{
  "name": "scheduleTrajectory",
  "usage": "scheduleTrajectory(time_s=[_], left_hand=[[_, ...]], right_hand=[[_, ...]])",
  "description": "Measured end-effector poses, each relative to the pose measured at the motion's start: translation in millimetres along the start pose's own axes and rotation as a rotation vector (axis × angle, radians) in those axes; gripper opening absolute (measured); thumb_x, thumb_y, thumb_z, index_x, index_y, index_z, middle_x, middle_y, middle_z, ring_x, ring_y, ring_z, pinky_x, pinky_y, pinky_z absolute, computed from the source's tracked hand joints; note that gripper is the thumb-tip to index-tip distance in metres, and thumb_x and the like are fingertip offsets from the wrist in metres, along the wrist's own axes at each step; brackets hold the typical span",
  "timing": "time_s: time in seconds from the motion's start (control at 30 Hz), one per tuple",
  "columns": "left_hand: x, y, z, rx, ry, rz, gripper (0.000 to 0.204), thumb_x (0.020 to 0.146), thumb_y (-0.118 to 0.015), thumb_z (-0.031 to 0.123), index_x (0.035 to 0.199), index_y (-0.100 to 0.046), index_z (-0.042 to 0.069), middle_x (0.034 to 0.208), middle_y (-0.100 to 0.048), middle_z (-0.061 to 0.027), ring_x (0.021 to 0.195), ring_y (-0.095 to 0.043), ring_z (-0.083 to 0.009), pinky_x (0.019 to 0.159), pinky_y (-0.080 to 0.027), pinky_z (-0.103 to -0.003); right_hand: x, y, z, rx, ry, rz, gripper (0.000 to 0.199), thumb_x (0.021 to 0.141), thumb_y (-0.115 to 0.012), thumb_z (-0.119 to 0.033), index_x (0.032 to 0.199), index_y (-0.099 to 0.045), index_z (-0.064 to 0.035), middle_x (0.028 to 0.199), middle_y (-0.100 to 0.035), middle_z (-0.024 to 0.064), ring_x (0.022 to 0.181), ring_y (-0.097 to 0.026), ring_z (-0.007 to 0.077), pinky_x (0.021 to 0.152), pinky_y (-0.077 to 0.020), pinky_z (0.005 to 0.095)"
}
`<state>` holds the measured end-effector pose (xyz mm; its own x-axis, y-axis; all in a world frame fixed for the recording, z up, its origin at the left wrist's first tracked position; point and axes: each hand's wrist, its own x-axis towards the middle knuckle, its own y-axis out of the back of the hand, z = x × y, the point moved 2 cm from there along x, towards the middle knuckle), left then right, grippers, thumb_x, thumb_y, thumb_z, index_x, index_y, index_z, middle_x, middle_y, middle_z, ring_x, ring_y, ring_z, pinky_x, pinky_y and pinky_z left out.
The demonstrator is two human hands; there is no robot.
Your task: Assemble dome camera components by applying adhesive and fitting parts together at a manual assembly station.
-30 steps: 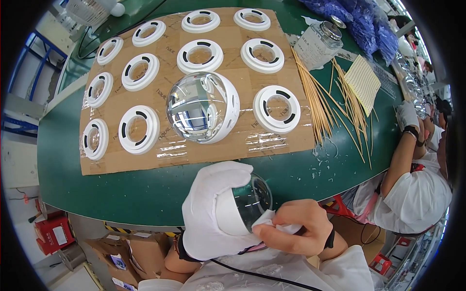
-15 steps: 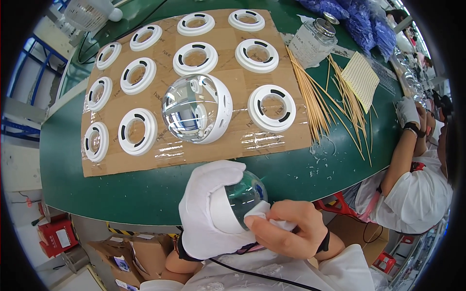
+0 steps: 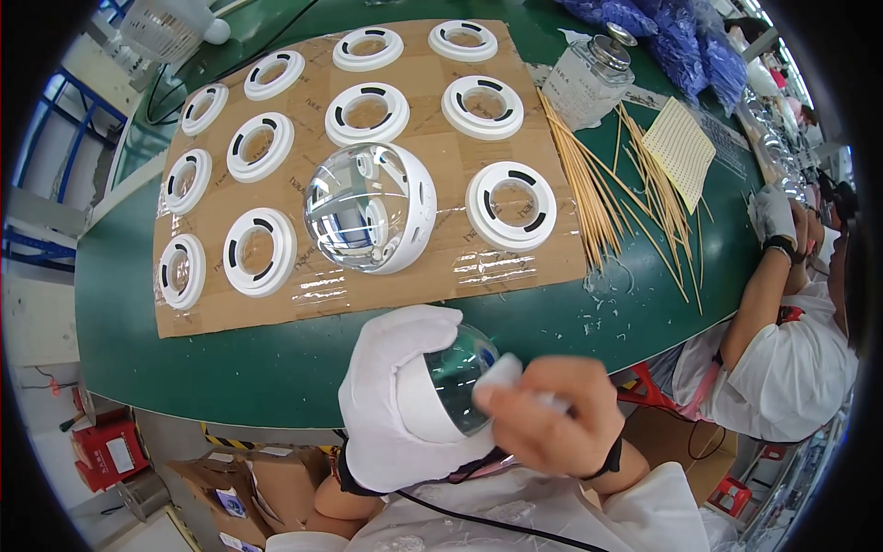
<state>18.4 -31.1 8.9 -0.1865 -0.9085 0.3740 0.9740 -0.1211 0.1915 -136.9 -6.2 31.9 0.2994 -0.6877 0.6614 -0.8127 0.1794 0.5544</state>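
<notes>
In my white-gloved left hand [image 3: 372, 414] rests a clear dome [image 3: 455, 373] with a white base, tilted with its clear side toward the right. My bare right hand [image 3: 566, 414], partly blurred, pinches a small white cloth [image 3: 501, 371] beside the dome's right side; I cannot tell whether it touches the surface. Beyond both hands, a larger shiny dome in a white housing [image 3: 418, 207] lies on a brown cardboard sheet [image 3: 405, 290]. Several white rings with black curved strips, such as one [image 3: 543, 207] at the right, lie in rows around it.
Thin wooden sticks [image 3: 589, 212] are spread right of the cardboard, near a glass jar with a metal top [image 3: 589, 83] and a yellow dotted sheet [image 3: 679, 152]. Blue plastic bags [image 3: 685, 46] lie at the far right. A co-worker's gloved hand [image 3: 771, 216] shows at the right.
My right hand has shifted slightly up and right with the cloth, which has moved up along the dome's side. The left hand keeps its hold, almost unmoved.
</notes>
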Motion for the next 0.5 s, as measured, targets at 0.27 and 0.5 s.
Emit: scheduleTrajectory(time_s=[0.27, 0.5], left_hand=[[-2, 2, 3, 0.011, 0.042, 0.032, 0.065, 0.055, -0.086, 0.015, 0.11, -0.054, 0.004, 0.11, -0.059, -0.0163, 0.093, -0.061, -0.0276, 0.081, -0.05, -0.034], [-1, 0, 1, 0.003, 0.003, 0.015, 0.064, 0.055, -0.086, 0.014, 0.109, -0.054, 0.004, 0.11, -0.059, -0.0157, 0.093, -0.06, -0.0278, 0.08, -0.05, -0.034]], right_hand=[[-3, -2, -1, 0.141, -0.02, -0.063, 0.039, 0.059, -0.071, 0.005, 0.096, -0.07, -0.0071, 0.086, -0.05, 0.0079, 0.064, -0.053, 0.0161, 0.053, -0.0441, 0.0227], [-7, 2, -2, 0.178, -0.049, -0.094, 0.042, 0.057, -0.075, 0.005, 0.096, -0.071, -0.0092, 0.09, -0.05, 0.0078, 0.069, -0.054, 0.0159, 0.056, -0.0452, 0.0239]])
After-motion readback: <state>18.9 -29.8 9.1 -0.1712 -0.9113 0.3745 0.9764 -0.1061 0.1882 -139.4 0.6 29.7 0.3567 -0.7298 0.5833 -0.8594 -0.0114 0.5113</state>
